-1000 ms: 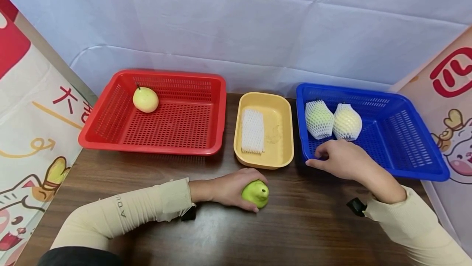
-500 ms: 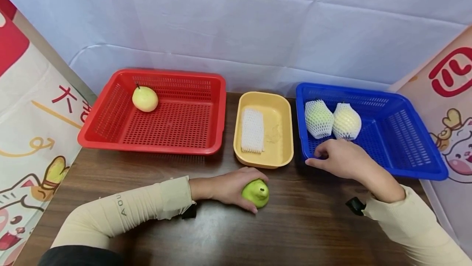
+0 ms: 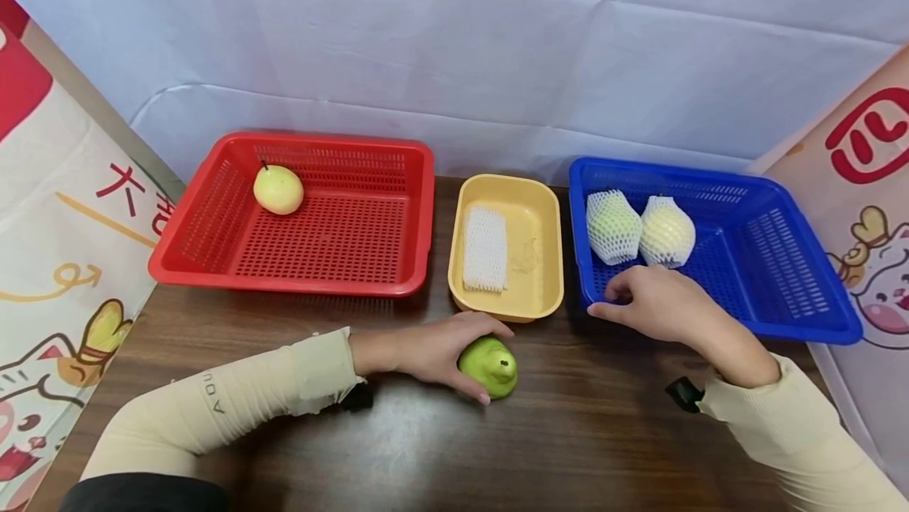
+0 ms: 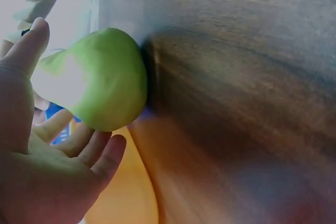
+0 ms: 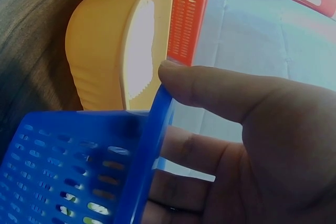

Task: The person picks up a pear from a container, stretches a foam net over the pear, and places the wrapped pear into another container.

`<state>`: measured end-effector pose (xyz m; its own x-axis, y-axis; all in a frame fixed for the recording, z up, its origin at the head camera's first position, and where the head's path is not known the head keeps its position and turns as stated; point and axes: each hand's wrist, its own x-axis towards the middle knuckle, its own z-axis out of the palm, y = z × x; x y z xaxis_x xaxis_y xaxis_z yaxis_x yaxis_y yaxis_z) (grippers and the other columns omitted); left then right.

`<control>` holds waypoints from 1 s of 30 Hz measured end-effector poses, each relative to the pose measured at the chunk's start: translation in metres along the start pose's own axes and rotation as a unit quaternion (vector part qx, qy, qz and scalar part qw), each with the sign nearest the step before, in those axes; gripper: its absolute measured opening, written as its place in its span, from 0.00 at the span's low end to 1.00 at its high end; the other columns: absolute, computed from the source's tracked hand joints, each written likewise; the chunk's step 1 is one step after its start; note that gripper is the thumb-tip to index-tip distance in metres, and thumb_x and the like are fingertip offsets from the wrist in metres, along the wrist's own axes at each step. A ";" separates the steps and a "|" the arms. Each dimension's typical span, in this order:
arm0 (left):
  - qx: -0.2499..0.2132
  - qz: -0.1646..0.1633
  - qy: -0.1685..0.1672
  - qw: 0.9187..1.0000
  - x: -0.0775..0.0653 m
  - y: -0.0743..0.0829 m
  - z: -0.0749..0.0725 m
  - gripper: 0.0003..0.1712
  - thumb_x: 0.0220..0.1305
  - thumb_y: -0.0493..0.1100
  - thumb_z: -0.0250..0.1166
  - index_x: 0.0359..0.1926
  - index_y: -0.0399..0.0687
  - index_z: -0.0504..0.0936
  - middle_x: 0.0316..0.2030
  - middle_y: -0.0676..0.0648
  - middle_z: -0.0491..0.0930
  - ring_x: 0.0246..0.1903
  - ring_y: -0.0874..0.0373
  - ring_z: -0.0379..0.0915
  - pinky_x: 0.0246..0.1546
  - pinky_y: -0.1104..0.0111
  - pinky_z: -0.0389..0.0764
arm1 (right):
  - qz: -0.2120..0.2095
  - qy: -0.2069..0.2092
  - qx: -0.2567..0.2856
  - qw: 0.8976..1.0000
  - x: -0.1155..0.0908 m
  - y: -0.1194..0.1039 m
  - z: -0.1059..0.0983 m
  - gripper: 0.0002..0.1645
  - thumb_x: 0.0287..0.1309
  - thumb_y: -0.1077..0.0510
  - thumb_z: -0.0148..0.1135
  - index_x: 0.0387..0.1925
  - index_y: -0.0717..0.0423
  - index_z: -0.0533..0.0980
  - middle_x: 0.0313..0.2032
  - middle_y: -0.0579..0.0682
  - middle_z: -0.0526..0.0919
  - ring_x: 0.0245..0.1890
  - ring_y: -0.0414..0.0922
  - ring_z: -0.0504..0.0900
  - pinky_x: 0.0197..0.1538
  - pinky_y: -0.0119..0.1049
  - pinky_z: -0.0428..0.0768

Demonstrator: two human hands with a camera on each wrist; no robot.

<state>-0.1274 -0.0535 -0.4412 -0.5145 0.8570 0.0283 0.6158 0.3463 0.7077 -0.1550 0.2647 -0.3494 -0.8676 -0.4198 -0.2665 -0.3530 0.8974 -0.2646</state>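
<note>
A green pear (image 3: 488, 368) stands upright on the wooden table, its stem end tilted toward the camera. My left hand (image 3: 436, 350) is beside it with thumb and fingers spread around its left side; in the left wrist view there is a gap between the thumb and the pear (image 4: 105, 80). At the near left corner of the blue basket (image 3: 795, 259), my right hand (image 3: 660, 303) holds the rim, thumb on top and fingers inside. Two pears in white foam nets, one greenish (image 3: 613, 226) and one pale yellow (image 3: 666, 232), lie in that basket.
A red basket (image 3: 284, 282) at the left holds one yellow pear (image 3: 278, 189). Between the baskets is a yellow tray (image 3: 543, 259) with flat white foam netting (image 3: 485, 249) in it. A pale cloth (image 3: 454, 39) hangs behind everything.
My left hand has shifted slightly left and its fingers have loosened, baring more of the green pear, which stays in place. The right hand has kept still at the basket rim.
</note>
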 end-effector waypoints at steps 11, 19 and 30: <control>-0.004 -0.011 -0.051 0.999 -0.011 0.012 -0.029 0.47 0.60 0.57 0.75 0.72 0.40 0.65 0.65 0.43 0.71 0.65 0.59 0.66 0.68 0.67 0.65 | 0.007 0.000 0.001 1.000 0.000 -0.001 0.000 0.25 0.61 0.37 0.68 0.16 0.42 0.71 0.15 0.37 0.62 0.17 0.39 0.64 0.24 0.37 0.60; 0.003 -0.026 -0.044 0.999 -0.029 0.027 -0.055 0.35 0.68 0.54 0.69 0.69 0.45 0.71 0.62 0.48 0.76 0.60 0.58 0.74 0.63 0.67 0.72 | 0.009 -0.001 0.001 1.000 -0.001 0.000 0.000 0.25 0.61 0.37 0.68 0.16 0.42 0.71 0.15 0.38 0.63 0.17 0.39 0.64 0.24 0.37 0.60; 0.043 -0.025 0.026 0.998 -0.058 0.036 -0.092 0.25 0.70 0.53 0.67 0.63 0.50 0.77 0.58 0.54 0.77 0.58 0.62 0.73 0.61 0.62 0.74 | 0.009 0.000 0.001 1.000 -0.001 0.001 0.000 0.24 0.60 0.37 0.68 0.17 0.42 0.72 0.15 0.38 0.64 0.17 0.40 0.65 0.24 0.37 0.61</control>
<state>-0.1304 -0.1255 -0.3518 -0.5746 0.8177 0.0331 0.6367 0.4213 0.6458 -0.1545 0.2658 -0.3492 -0.8732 -0.4045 -0.2719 -0.3371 0.9041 -0.2625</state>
